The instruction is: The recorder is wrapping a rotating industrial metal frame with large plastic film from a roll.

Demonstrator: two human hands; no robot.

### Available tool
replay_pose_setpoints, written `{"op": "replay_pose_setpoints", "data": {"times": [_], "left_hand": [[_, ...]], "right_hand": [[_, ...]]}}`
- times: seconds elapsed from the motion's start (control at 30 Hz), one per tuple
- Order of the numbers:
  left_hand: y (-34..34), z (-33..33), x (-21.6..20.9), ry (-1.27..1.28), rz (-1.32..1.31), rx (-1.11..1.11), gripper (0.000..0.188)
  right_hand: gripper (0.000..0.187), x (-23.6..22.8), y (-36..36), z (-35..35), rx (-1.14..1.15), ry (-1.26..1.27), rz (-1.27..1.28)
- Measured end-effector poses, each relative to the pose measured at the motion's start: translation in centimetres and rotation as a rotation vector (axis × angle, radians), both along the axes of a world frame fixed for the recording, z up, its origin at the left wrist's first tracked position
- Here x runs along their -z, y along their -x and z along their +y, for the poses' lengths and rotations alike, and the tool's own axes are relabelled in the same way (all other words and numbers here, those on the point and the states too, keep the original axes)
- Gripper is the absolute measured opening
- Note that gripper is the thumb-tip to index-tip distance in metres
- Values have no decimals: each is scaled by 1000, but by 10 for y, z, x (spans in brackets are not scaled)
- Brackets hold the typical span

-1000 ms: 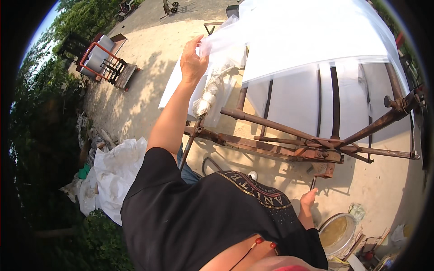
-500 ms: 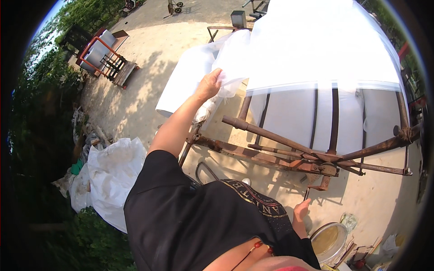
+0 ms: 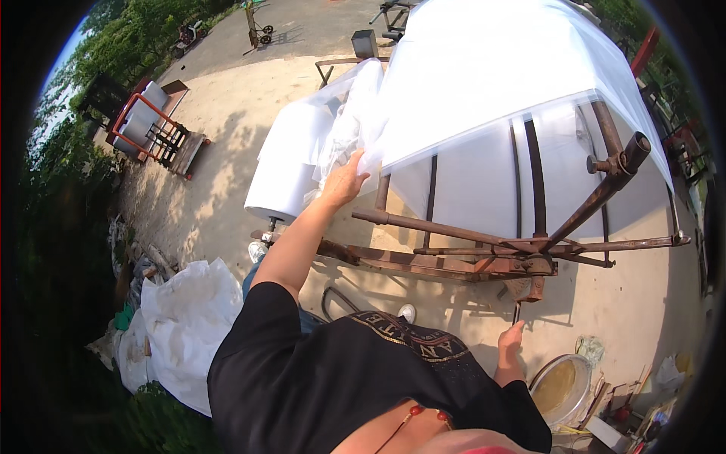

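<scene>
My left hand reaches forward with its fingers closed on the near edge of the bunched clear plastic film. The film runs between a thick white roll on the left and a wide translucent sheet stretched over a rusty metal reel frame. Down at the right, my right hand is wrapped round the crank handle below the frame's hub. Part of the handle is hidden inside the fist.
A metal basin with brownish contents stands by my right arm. White sacking lies to the left beside bushes. Farther off stands an orange-framed cart with white rolls. Rusty bars stick out at the right.
The reel has turned: one bar at the right now points upward and the sheet's edge slants. My left hand has come nearer along the film, which is more bunched. My right hand stays on the crank.
</scene>
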State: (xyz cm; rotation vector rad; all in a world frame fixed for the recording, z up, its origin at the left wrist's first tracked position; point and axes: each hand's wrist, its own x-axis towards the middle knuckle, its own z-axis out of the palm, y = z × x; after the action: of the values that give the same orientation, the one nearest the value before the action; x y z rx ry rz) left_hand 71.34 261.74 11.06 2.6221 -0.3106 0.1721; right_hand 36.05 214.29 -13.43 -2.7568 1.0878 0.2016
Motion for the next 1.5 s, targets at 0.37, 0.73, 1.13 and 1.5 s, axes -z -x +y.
{"op": "replay_pose_setpoints", "data": {"times": [0.37,0.73,1.13,1.5], "left_hand": [[-14,25,125,-588,332,-28,38],[-2,22,81,-556,264,-105,46],[-6,6,59,-491,256,-188,45],[-59,-33,221,-224,-59,170,26]], "right_hand": [[42,-42,-31,14,102,-126,100],[30,-52,-28,37,122,-264,68],[25,-49,-25,47,187,-340,50],[30,-42,-3,5,343,-248,179]]}}
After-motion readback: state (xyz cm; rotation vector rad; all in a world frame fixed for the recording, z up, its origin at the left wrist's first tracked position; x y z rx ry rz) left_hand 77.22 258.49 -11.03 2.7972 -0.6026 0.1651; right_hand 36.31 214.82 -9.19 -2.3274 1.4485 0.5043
